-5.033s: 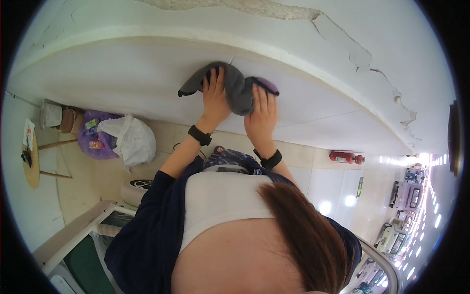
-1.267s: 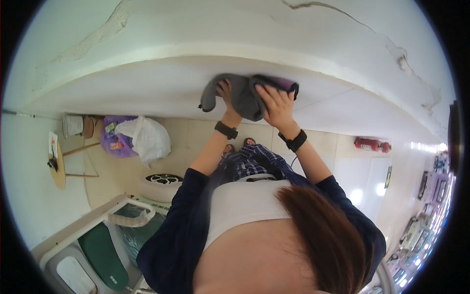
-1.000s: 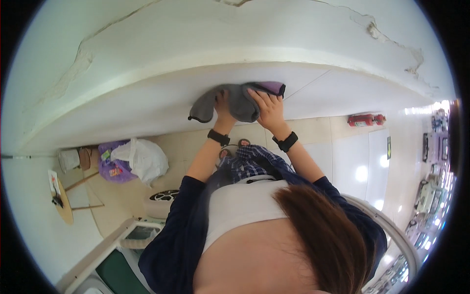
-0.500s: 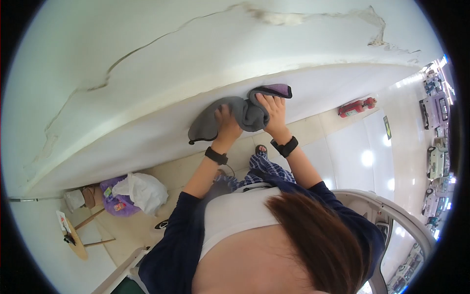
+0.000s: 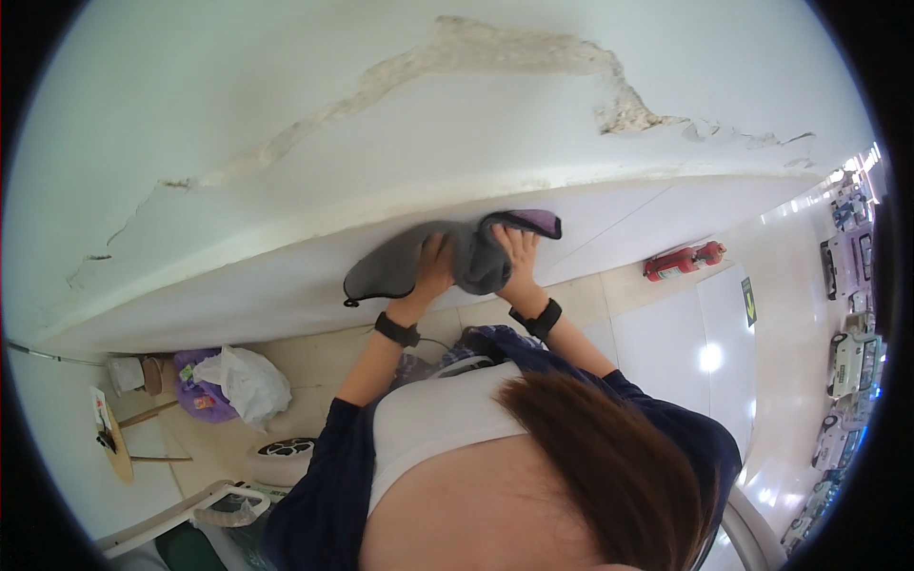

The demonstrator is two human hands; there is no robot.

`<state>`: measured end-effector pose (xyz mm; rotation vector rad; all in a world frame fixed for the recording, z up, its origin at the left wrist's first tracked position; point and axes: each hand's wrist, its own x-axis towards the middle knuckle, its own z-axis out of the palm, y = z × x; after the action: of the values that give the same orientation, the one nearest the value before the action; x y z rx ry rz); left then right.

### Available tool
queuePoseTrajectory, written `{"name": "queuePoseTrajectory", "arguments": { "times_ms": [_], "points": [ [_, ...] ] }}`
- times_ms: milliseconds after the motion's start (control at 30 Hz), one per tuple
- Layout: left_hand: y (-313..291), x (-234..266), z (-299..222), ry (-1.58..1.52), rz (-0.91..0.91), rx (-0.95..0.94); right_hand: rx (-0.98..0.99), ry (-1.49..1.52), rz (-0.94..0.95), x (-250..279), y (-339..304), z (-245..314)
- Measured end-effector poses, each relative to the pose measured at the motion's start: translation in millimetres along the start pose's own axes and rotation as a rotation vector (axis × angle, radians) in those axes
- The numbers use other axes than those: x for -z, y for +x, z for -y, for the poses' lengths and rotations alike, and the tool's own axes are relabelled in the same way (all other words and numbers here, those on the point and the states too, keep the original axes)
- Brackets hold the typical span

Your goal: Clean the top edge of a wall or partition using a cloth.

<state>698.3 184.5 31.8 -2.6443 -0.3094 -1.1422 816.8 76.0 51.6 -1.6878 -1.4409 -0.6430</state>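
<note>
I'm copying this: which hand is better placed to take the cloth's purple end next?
Probably the right hand: its fingers lie beside the purple end; the left hand is farther, on grey cloth.

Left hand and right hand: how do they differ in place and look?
The left hand is beside the cloth's grey flap, while the right hand is by its purple end. The left hand's fingers are in shade; the right hand's are more brightly lit. The left hand sits slightly lower in the picture than the right hand. Both touch the cloth, and each wrist wears a black band.
</note>
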Motion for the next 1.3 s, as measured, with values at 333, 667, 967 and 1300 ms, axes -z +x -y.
{"name": "queuePoseTrajectory", "arguments": {
  "times_ms": [333, 667, 967, 1300],
  "points": [
    [-4, 11, 10, -0.017, 0.009, 0.08, -0.055, 0.04, 0.066, 12, 19, 22],
    [-49, -12, 8, 0.051, 0.283, 0.061, -0.131, 0.014, 0.198, 20, 18, 31],
    [-67, -41, 6, -0.054, 0.237, 0.295, 0.262, -0.016, 0.023, 27, 34, -21],
    [76, -104, -152, -0.437, 0.272, 0.047, -0.197, -0.177, 0.08, 111, -65, -195]
  ]
}}
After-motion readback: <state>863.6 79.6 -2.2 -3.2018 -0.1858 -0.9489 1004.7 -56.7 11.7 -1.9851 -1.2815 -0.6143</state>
